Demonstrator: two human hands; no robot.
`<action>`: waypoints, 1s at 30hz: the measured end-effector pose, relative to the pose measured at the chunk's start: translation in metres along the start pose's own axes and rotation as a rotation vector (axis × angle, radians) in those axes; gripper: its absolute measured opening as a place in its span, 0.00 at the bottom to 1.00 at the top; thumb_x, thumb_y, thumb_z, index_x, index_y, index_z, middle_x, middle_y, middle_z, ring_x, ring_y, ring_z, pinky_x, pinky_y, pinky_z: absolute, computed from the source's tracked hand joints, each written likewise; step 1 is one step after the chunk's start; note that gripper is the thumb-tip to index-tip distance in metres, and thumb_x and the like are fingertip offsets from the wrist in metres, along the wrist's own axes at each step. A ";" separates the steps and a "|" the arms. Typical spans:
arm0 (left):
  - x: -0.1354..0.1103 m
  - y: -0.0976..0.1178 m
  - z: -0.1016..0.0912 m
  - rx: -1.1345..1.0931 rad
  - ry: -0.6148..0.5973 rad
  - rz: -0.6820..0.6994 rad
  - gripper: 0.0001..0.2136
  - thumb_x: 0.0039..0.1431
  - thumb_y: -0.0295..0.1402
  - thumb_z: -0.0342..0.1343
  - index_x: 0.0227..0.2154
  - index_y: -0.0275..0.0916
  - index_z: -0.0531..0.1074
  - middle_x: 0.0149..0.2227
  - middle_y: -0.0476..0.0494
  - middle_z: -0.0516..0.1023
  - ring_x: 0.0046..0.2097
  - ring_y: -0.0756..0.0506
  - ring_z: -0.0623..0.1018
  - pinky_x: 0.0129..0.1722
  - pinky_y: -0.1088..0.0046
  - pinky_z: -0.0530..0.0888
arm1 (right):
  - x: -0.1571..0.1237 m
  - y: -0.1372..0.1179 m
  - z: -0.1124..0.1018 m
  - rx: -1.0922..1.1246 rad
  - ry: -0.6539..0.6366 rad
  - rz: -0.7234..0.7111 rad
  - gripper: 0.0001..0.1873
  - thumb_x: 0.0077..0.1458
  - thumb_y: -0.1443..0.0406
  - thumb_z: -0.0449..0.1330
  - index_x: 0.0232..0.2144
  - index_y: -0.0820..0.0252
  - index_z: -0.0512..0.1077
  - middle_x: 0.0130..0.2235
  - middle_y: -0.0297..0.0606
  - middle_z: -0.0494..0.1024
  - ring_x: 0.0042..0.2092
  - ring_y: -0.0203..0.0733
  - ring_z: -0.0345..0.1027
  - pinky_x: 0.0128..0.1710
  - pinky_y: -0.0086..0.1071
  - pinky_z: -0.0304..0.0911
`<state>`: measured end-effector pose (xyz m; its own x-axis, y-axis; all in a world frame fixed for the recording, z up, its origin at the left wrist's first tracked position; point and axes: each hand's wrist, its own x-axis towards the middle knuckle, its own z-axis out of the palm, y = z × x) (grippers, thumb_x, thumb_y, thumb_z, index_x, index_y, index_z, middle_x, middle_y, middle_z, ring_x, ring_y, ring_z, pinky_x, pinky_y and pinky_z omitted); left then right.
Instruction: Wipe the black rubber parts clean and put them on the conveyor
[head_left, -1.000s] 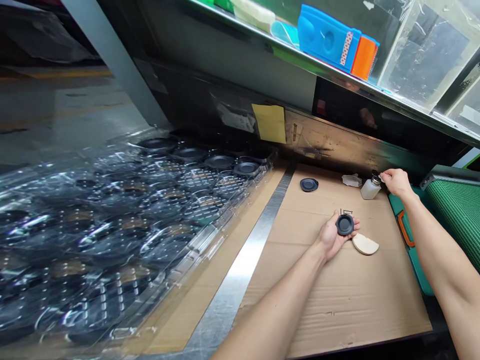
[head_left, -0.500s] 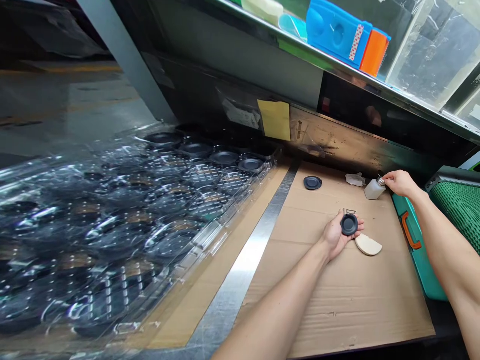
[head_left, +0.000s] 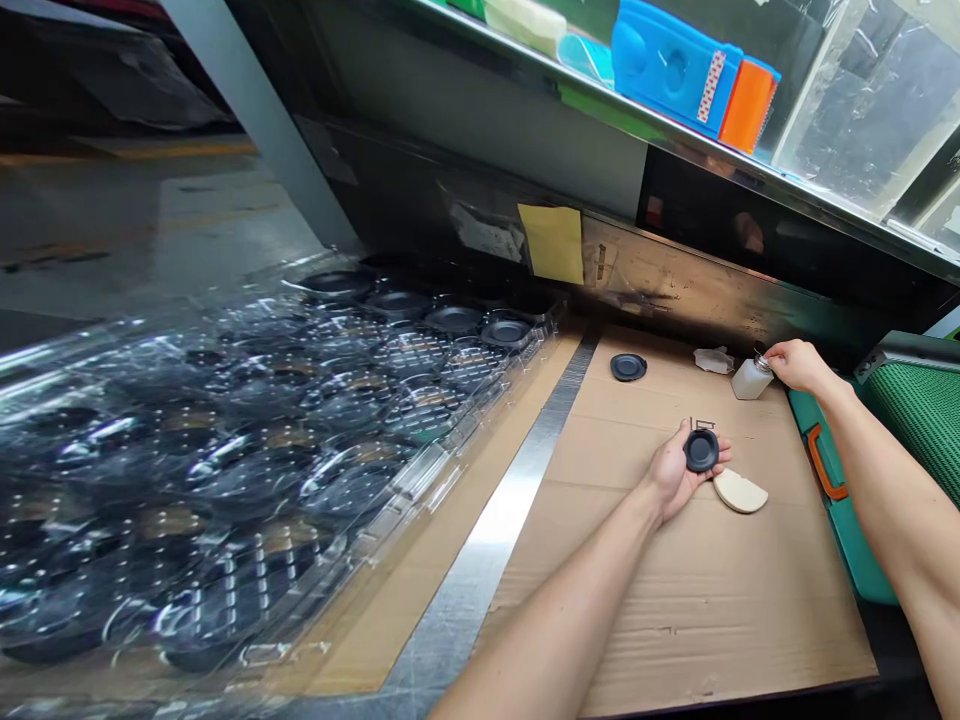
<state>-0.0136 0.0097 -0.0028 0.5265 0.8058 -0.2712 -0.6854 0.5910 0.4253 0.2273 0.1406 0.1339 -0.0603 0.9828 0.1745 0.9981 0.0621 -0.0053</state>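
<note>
My left hand [head_left: 672,474] is palm up over the cardboard and holds a round black plastic part [head_left: 702,450] with a dish-like face, fingertips showing past its edge. Just right of these fingers lies a cream half-round pad [head_left: 741,491]. At the back right, my right hand [head_left: 798,364] has its fingers closed at the metal top of a small whitish bottle [head_left: 751,379], which stands on the cardboard. A similar round black part [head_left: 628,367] lies farther back on the left. Beside the bottle is a crumpled white piece [head_left: 713,360].
Clear plastic trays [head_left: 420,490] with black round parts fill the left side. A metal strip [head_left: 517,500] crosses the cardboard [head_left: 675,610]. On the right are a teal case [head_left: 862,540] with an orange handle and a green mesh belt [head_left: 915,410]. A blue holder [head_left: 675,65] sits above.
The view has shifted very slightly. Both hands keep the same hold, the left on the round black part and the right at the bottle's top.
</note>
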 end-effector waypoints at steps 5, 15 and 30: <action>0.001 -0.001 -0.002 -0.014 -0.020 0.010 0.23 0.73 0.45 0.42 0.39 0.31 0.76 0.41 0.29 0.82 0.39 0.41 0.82 0.36 0.69 0.75 | 0.002 -0.005 0.002 -0.020 -0.010 -0.006 0.16 0.56 0.67 0.57 0.42 0.57 0.84 0.38 0.40 0.84 0.40 0.43 0.75 0.41 0.29 0.67; -0.002 0.003 0.003 -0.028 0.000 -0.002 0.24 0.73 0.43 0.40 0.39 0.30 0.75 0.42 0.26 0.82 0.38 0.41 0.82 0.36 0.68 0.75 | -0.032 -0.015 -0.024 0.210 0.267 0.099 0.16 0.59 0.63 0.57 0.44 0.59 0.82 0.42 0.43 0.83 0.43 0.45 0.75 0.43 0.33 0.68; -0.003 0.001 0.004 -0.161 -0.014 0.016 0.23 0.74 0.39 0.38 0.36 0.34 0.77 0.40 0.36 0.82 0.50 0.42 0.81 0.56 0.64 0.75 | -0.170 -0.137 0.089 0.543 0.276 -0.139 0.13 0.63 0.64 0.53 0.41 0.52 0.78 0.42 0.43 0.79 0.44 0.48 0.73 0.46 0.39 0.69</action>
<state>-0.0134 0.0076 0.0020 0.5213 0.8150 -0.2530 -0.7646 0.5778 0.2856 0.0994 -0.0191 0.0171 -0.1099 0.8825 0.4572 0.8262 0.3368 -0.4516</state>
